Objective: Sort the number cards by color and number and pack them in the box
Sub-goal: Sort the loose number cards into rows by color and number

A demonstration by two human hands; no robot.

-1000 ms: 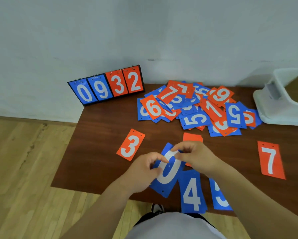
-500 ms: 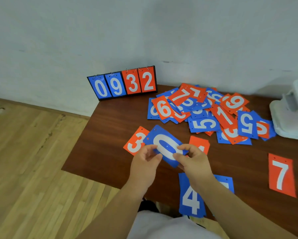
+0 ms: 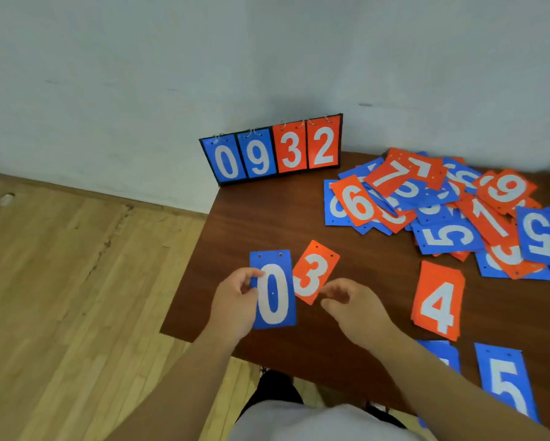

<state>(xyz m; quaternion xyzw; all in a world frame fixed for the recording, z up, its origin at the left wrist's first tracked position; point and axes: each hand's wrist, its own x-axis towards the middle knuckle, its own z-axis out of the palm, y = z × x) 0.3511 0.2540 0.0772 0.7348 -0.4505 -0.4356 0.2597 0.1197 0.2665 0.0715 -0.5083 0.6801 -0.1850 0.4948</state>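
Observation:
My left hand [image 3: 235, 302] pinches a blue 0 card [image 3: 273, 291] by its left edge and holds it upright over the table's near left corner. Beside it an orange 3 card [image 3: 315, 272] lies tilted on the table, partly under the 0 card. My right hand [image 3: 353, 308] hovers just right of the 3 card with fingers loosely curled and nothing in them. An orange 4 stack [image 3: 437, 300] lies further right, and a blue 5 card [image 3: 506, 381] sits near the front edge. The box is out of view.
A mixed pile of blue and orange cards [image 3: 442, 211] covers the back right of the brown table [image 3: 251, 218]. A flip scoreboard reading 0932 [image 3: 273, 151] stands at the back left corner against the wall. Wooden floor [image 3: 76, 281] lies left of the table.
The blue 0 card has moved left and turned upright. My right hand has let go of it, so only my left hand holds it. The view has swung left.

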